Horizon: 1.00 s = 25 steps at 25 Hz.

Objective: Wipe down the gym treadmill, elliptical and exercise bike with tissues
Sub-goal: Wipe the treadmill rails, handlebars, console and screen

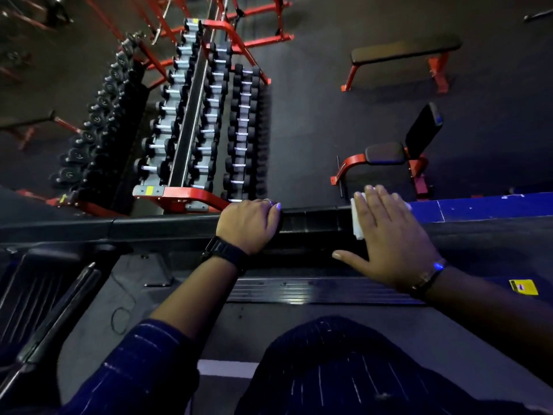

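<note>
Left hand [250,226] at centre frame, fingers curled over a black rail [311,221], right hand [389,238] just to its right, fingers spread flat, pressing a white tissue [357,226] onto the same rail, dumbbell rack [197,121] upper left, red-framed bench [404,52] upper right

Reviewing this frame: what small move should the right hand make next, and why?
Probably slide the right hand sideways along the black rail: it lies flat, pressing the tissue onto the rail, while the left hand grips the rail beside it.
</note>
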Tool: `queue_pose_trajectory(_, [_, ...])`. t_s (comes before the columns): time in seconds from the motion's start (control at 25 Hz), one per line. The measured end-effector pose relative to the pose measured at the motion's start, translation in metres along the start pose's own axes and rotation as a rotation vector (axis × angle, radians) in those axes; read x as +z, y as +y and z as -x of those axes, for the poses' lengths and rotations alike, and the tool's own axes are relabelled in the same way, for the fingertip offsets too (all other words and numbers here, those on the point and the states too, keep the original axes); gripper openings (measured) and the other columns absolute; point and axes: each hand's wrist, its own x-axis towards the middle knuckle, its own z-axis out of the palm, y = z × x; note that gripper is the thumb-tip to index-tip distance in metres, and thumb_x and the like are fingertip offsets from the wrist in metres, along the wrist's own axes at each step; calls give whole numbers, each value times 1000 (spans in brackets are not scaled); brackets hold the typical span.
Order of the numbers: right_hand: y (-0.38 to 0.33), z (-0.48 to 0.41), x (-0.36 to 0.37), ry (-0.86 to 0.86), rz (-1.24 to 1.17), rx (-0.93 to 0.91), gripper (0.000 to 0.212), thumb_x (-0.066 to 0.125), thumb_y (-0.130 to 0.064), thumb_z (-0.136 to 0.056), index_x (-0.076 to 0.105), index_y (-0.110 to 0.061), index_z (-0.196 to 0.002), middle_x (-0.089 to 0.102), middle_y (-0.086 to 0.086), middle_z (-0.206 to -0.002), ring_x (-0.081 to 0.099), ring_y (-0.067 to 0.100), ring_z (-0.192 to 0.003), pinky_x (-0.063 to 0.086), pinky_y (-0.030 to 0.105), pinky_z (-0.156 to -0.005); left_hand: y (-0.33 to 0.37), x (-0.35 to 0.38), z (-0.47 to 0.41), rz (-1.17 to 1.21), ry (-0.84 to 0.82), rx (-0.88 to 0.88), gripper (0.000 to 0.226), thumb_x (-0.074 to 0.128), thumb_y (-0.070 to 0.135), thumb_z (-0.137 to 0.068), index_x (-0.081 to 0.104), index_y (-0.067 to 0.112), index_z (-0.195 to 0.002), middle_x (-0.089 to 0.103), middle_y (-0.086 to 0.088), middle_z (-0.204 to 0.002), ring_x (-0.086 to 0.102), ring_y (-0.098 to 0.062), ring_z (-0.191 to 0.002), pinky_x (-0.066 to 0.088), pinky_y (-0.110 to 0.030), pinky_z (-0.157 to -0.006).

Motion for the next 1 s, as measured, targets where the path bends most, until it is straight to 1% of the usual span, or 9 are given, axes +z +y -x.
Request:
queue_pose_trajectory(0.12, [-40, -24, 5, -35, 13, -113, 106, 25, -79, -77, 38, 3, -143, 37, 28, -147, 33, 42, -138, 26, 52, -113, 1, 0, 1, 0, -35, -48, 70, 10, 47, -89, 67, 8, -77, 71, -16, -83, 66, -38, -76, 34, -35, -59])
queue_pose_trajectory(0.28, [-71, -39, 14, -46, 23, -233, 99, 22, -76, -80, 39, -3, -144, 40, 24, -147, 39, 39, -135, 31, 49, -111, 7, 3, 10, 6, -6, -168, 72, 11, 47, -89, 73, 12, -96, 72, -12, -94, 67, -36, -89, 45, -40, -76])
queue_pose_trajectory(0.44, [-39, -25, 6, -7, -76, -314, 72, 18, -61, -93, 41, -18, -146, 43, 14, -148, 44, 32, -134, 35, 45, -109, 18, 1, 14, -41, -21, -294, 82, -1, 50, -86, 68, 18, -117, 69, -6, -113, 61, -32, -107, 40, -40, -88])
queue_pose_trajectory(0.56, [-6, -10, -1, 2, -249, -267, 80, -4, -65, -92, 42, -26, -145, 37, 5, -153, 32, 24, -142, 23, 41, -115, 23, -2, 15, -53, -57, -361, 81, -2, 52, -87, 65, 21, -122, 66, -3, -121, 58, -29, -114, 36, -38, -94])
queue_pose_trajectory(0.64, [0, -13, -5, -5, -288, -213, 69, 9, -62, -95, 40, -27, -146, 33, 2, -155, 26, 20, -144, 18, 37, -117, 29, -3, 10, -49, -97, -438, 61, 14, 47, -99, 64, 21, -122, 63, -2, -127, 55, -28, -120, 33, -37, -99])
queue_pose_trajectory(0.68, [-2, -21, -5, -6, -250, -191, 57, 20, -53, -99, 36, -27, -148, 33, 1, -155, 27, 19, -144, 19, 36, -116, 36, -2, 6, -40, -104, -457, 51, 22, 42, -103, 64, 20, -122, 62, -3, -129, 54, -28, -122, 31, -37, -102])
queue_pose_trajectory(0.76, [-14, -31, -8, -7, -212, -181, 51, 34, -38, -101, 29, -24, -151, 39, 3, -152, 35, 21, -140, 27, 36, -111, 57, -1, 5, -21, -96, -477, 44, 28, 39, -104, 63, 21, -124, 61, -3, -132, 52, -28, -124, 27, -37, -107])
queue_pose_trajectory(0.84, [-19, -31, -7, 14, -201, -186, 51, 34, -36, -102, 29, -22, -150, 43, 4, -149, 39, 22, -137, 30, 36, -109, 73, 5, 8, 15, -61, -483, 43, 30, 39, -104, 60, 21, -129, 58, -2, -136, 47, -25, -129, 22, -38, -113])
queue_pose_trajectory(1.0, [-9, -26, -2, -35, -136, -253, 50, 29, -40, -104, 28, -24, -151, 29, 3, -157, 28, 22, -143, 22, 36, -114, 84, 8, 10, 119, -49, -535, 43, 29, 37, -105, 55, 22, -135, 48, 2, -147, 29, -17, -143, 8, -40, -120])
